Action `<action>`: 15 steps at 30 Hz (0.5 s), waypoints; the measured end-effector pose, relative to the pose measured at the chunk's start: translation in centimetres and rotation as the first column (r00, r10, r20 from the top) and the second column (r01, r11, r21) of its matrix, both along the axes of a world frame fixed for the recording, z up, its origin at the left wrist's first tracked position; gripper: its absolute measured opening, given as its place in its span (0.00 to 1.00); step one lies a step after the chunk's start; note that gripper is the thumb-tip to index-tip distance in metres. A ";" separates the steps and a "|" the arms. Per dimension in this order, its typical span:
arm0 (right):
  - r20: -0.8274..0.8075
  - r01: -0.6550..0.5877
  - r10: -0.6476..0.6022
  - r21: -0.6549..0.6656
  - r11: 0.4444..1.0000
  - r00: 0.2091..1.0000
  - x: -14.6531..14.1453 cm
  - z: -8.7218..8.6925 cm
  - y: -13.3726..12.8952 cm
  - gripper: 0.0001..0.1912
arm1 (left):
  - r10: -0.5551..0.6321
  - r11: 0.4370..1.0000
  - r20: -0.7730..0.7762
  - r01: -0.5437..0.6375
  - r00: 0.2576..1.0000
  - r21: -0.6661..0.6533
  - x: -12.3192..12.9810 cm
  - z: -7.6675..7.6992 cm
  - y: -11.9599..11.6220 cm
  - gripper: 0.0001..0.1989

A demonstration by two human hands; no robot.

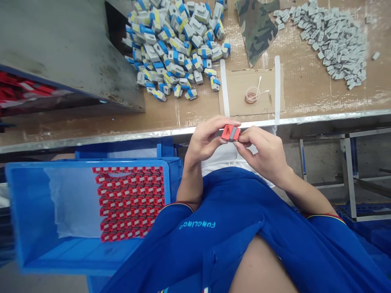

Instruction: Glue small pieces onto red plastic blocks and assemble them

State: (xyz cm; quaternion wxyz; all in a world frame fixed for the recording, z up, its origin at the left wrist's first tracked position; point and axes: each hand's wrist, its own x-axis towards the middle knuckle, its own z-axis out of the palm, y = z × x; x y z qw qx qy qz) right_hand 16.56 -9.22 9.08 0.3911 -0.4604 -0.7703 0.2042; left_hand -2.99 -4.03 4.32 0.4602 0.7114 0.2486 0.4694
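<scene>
A small red plastic block with a grey band [231, 132] is held between both hands in front of my body, near the table's front edge. My left hand [208, 137] pinches its left side between thumb and fingers. At the block's right side my right hand [262, 148] is closed, thumb and fingertips against it. Whether anything small sits under the right fingertips is hidden. Beyond the hands, a cardboard sheet [235, 106] lies on the table, with a small clear cup [251, 96] of reddish-brown stuff and white cotton swabs in it.
A pile of grey, blue and yellow blocks [177, 44] covers the table's left part. Small grey pieces [339, 42] heap at right; camouflage cloth [255, 30] lies between. A metal bin [70, 44] stands at left. Below, a blue crate [33, 264] contains rows of red blocks [131, 203].
</scene>
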 end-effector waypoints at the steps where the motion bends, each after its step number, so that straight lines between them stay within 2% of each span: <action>1: 0.025 0.003 -0.003 0.000 1.000 1.000 0.0 0.1 -0.1 0.09 | 0.003 1.000 -0.007 -0.003 1.000 0.001 0.0 0.1 -0.1 0.20; 6: 0.121 0.001 0.003 -0.030 1.000 0.993 0.5 0.6 -1.0 0.09 | 0.000 1.000 -0.029 0.000 1.000 -0.026 0.4 0.4 -1.0 0.22; 10: 0.049 -0.050 0.056 -0.111 0.993 0.997 1.1 0.6 -1.9 0.12 | -0.054 0.997 -0.031 0.052 0.998 -0.058 0.7 0.7 -2.0 0.22; 15: -0.006 -0.077 0.077 -0.141 0.987 0.997 1.5 0.4 -2.8 0.12 | -0.082 0.989 -0.020 0.079 0.996 -0.122 1.2 0.9 -2.9 0.23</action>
